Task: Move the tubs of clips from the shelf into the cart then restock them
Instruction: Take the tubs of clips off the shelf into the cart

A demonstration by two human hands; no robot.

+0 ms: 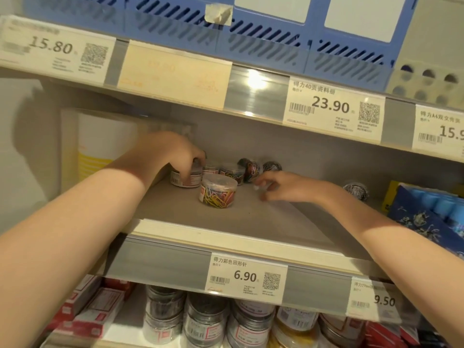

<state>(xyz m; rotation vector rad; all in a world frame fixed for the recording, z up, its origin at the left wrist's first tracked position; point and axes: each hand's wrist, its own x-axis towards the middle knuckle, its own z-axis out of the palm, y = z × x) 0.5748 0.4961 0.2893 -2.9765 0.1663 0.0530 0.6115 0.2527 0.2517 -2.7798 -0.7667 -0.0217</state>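
Observation:
Several small clear tubs of clips stand on the middle shelf (pixel 226 222). My left hand (pixel 175 153) reaches deep into the shelf and grips the top of a tub with a white label (pixel 187 177) at the left of the group. A tub of coloured paper clips (pixel 218 190) stands free in front. Behind it are more tubs (pixel 232 172), and two lie tipped at the back (pixel 251 168). My right hand (pixel 276 184) hovers just right of the group with fingers loosely curled, holding nothing. One more tub (pixel 356 189) stands apart at the right.
A white and yellow box (pixel 100 146) stands at the shelf's left. A blue patterned box (pixel 426 212) sits at the right. The shelf below holds several tubs (pixel 206 320) and red boxes (pixel 95 310). Blue baskets (pixel 251 38) fill the shelf above. No cart is in view.

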